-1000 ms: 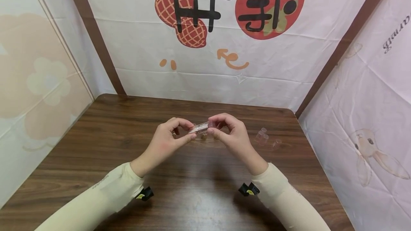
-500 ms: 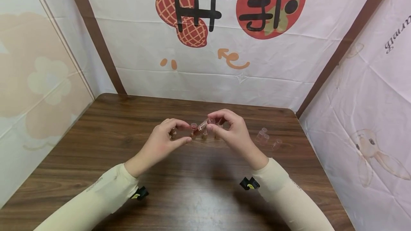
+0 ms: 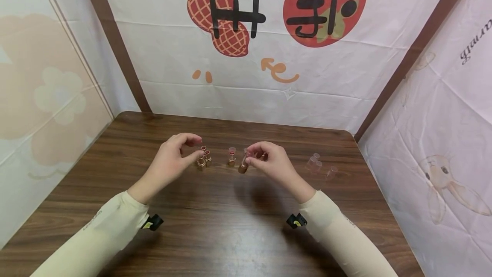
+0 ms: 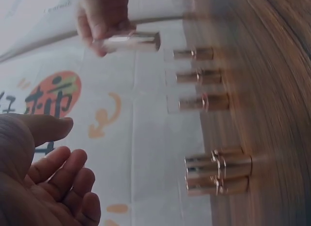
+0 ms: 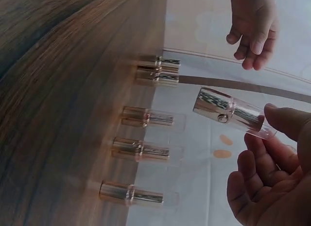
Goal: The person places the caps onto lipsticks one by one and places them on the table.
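Note:
A gold lipstick with a clear cap (image 3: 243,166) hangs from my right hand (image 3: 273,161), whose thumb and fingers pinch it by the cap end. It is tilted, base down, and appears just above the table. My left hand (image 3: 169,159), fingers loosely bent, is apart from it and holds nothing; the left wrist view shows its fingers spread from the thumb. Beside its fingertips stands a cluster of gold lipsticks without caps (image 3: 201,163). Three lipsticks with clear caps stand in a row, among them one (image 3: 232,157) between the hands; the right hand partly hides the others (image 5: 141,149).
Several loose clear caps (image 3: 313,164) stand on the wooden table (image 3: 215,221) to the right of the right hand. A printed cloth (image 3: 246,93) hangs behind the table's far edge, with more cloth on both sides.
Earlier both hands held the lipstick nearly level. My left hand has let go and moved left. My right hand has turned the lipstick base down and lowered it.

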The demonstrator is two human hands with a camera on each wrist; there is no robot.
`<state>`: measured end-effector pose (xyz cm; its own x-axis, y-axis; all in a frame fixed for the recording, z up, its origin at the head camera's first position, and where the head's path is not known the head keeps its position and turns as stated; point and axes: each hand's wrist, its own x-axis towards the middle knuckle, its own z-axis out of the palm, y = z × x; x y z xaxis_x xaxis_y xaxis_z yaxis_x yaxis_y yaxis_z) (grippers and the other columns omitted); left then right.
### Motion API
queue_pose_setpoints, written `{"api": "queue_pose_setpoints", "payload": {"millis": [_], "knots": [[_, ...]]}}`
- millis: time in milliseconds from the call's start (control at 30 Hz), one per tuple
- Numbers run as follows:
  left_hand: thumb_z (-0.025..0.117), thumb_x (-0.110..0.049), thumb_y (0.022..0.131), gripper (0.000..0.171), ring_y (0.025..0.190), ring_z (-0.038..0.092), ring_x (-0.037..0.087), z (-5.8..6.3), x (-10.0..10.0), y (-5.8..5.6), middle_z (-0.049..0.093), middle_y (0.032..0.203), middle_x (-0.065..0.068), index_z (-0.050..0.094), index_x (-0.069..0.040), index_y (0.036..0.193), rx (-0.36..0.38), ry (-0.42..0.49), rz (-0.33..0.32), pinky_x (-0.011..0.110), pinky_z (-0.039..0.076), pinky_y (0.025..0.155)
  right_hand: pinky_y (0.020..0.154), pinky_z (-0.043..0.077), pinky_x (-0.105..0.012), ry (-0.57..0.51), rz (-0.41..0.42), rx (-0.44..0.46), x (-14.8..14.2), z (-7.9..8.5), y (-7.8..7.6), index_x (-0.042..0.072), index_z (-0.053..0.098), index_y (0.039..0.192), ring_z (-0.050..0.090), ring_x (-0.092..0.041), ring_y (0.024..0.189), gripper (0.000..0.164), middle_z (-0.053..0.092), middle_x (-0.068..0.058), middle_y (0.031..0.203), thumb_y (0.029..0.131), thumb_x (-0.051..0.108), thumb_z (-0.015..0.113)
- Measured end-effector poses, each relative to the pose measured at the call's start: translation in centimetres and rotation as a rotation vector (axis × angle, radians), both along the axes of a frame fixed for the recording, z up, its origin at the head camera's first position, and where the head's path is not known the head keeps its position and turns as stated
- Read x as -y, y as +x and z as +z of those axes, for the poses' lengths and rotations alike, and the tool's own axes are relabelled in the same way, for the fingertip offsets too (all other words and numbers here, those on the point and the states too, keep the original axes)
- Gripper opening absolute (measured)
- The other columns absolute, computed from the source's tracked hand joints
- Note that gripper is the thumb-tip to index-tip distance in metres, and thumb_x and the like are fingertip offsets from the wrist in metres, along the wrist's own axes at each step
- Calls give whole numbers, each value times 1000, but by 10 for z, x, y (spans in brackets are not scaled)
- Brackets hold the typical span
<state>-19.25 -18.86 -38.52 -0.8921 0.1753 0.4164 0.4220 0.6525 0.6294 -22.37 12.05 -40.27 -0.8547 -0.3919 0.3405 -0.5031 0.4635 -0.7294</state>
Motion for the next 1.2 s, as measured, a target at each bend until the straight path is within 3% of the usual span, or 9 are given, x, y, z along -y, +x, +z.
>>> {"api": "queue_pose_setpoints", "payload": {"millis": [267,433,567,867,1200], "knots": [[76,-15,94,33,112,61,31,-8,17,-13,69,119,12,66,-5,123,29,-41,34,50,47,95,72,54,-29,167,-41,1,1,-6,-7,17,76,108,63,-9,82,21,72,10,100,88,21,82],[73,-15,95,35,116,61,35,-15,24,-22,67,123,16,63,-3,126,106,-62,47,54,46,100,75,52,-30,236,-61,-1,3,-14,-14,19,77,110,62,-7,84,23,74,13,111,88,22,82],[71,-15,96,36,118,61,38,-21,28,-28,65,127,19,61,-1,128,164,-86,53,56,45,102,73,52,-29,280,-80,24,6,-18,-18,21,76,112,62,-5,82,24,73,13,109,89,25,81],[73,-13,94,43,116,61,41,-38,33,-44,65,128,22,60,2,131,280,-151,40,56,48,100,70,51,-30,339,-95,73,11,-23,-20,18,75,112,60,-8,79,23,71,13,100,91,27,80],[74,-12,92,44,115,62,41,-58,32,-59,66,126,22,60,2,130,356,-197,11,55,50,96,72,52,-30,375,-97,32,14,-27,-22,21,73,102,64,-6,81,16,72,12,98,90,28,80]]}}
